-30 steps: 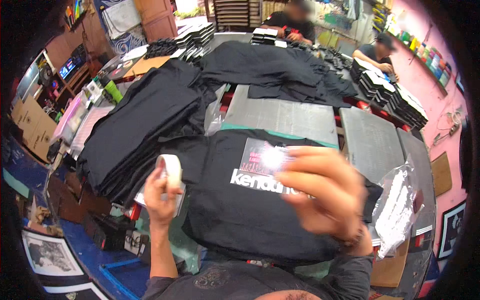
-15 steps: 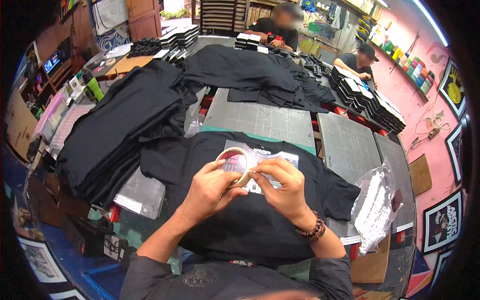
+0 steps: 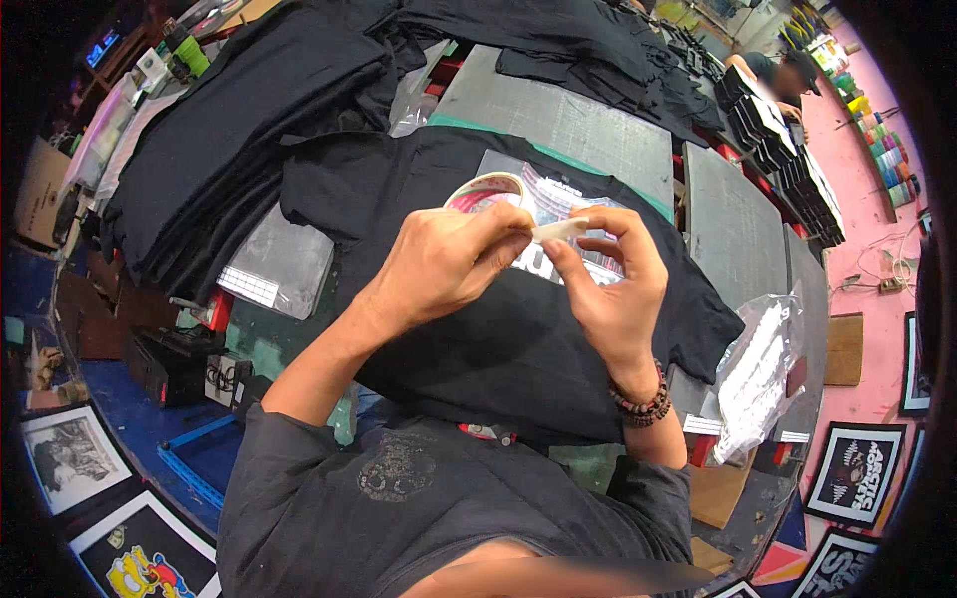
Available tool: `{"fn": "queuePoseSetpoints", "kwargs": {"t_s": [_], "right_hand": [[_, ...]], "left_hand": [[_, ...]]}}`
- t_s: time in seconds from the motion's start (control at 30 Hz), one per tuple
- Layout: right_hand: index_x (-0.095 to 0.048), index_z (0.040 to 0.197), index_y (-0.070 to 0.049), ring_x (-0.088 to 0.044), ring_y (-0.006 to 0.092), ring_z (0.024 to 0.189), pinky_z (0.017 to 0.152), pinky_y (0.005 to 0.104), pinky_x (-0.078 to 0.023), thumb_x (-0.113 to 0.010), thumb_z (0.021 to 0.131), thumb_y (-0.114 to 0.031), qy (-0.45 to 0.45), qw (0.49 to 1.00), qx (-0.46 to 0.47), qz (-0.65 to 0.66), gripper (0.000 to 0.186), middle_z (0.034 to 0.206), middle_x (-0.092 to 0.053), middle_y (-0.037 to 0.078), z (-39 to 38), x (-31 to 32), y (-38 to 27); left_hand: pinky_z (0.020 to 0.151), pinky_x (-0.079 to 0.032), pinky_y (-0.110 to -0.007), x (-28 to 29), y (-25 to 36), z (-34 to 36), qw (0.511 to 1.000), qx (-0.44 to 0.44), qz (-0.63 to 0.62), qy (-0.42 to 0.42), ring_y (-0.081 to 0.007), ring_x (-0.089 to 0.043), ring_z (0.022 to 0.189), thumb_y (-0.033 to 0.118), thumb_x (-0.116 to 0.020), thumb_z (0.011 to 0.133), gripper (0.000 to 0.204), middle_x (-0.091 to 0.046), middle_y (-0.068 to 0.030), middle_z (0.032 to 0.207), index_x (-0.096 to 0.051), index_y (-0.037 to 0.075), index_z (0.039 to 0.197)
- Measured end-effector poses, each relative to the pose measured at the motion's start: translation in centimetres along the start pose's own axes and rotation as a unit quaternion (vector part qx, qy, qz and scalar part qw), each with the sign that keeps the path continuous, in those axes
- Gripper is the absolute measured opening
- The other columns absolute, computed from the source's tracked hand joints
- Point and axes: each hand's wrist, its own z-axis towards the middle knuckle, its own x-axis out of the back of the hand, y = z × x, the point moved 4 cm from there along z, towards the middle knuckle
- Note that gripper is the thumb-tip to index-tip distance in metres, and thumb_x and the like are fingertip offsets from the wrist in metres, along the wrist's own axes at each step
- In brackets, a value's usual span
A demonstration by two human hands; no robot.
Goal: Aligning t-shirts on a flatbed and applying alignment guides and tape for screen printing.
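Observation:
A roll of cream tape (image 3: 486, 182) is in my left hand (image 3: 449, 254), fingers closed round its near side. From it a short strip of tape (image 3: 560, 230) stretches to my right hand (image 3: 620, 274), whose thumb and fingertips pinch its free end. Both hands hover above a black T-shirt (image 3: 449, 359) spread flat on the table. Under the roll and strip, a clear printed film (image 3: 498, 164) lies on the shirt's chest, partly hidden by my fingers. Beaded bracelets (image 3: 643, 401) circle my right wrist.
A tall pile of black shirts (image 3: 229, 130) is at left, with more black cloth (image 3: 558, 40) at the back. Grey boards (image 3: 568, 100) border the shirt. A clear plastic bag of white material (image 3: 748, 384) sits at right. Beyond, a person (image 3: 783, 80) is beside stacked boxes (image 3: 768, 120).
My view has tipped downward. The hands have moved slightly apart, and a short strip of tape now shows between them. My left hand has turned, its knuckles uppermost.

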Motion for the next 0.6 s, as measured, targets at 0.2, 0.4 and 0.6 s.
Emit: {"fn": "queuePoseSetpoints", "kwargs": {"t_s": [0.2,0.4,0.6], "right_hand": [[-0.066,0.135,-0.002,-0.071,0.0225,0.112,0.087,0.0335,-0.06,-0.088,0.084,-0.006,-0.008,0.999,-0.02,-0.028,0.055,0.127,-0.07,0.014,0.1,-0.3,0.6],[-0.078,0.103,-0.003,-0.075,0.0285,0.082,0.07,0.0342,-0.06,-0.082,0.082,0.0,-0.086,0.979,0.162,-0.089,0.022,0.096,-0.076,0.011,0.3,-1.1,-0.3],[-0.081,0.101,-0.007,-0.076,0.0222,0.081,0.066,0.0327,-0.06,-0.083,0.078,-0.001,-0.058,0.939,0.319,-0.118,0.024,0.09,-0.075,0.007,-1.7,-0.6,-3.9]], "left_hand": [[0.065,-0.055,-0.044,0.0,0.4,0.1,0.999,-0.019,0.048,0.001,-0.0371,-0.072,0.075,0.012,-0.075,0.093,0.015,-0.07,-0.0162,0.081,-0.068,0.009,0.106],[0.065,-0.056,-0.043,1.0,1.1,0.1,0.994,-0.052,0.097,0.01,-0.0353,-0.07,0.07,0.016,-0.076,0.092,0.013,-0.069,-0.0139,0.077,-0.07,0.009,0.103],[0.062,-0.054,-0.044,2.3,0.1,-1.1,0.994,0.103,-0.045,-0.002,-0.0359,-0.072,0.07,0.02,-0.065,0.103,0.012,-0.072,-0.0139,0.081,-0.068,0.008,0.104]]}}
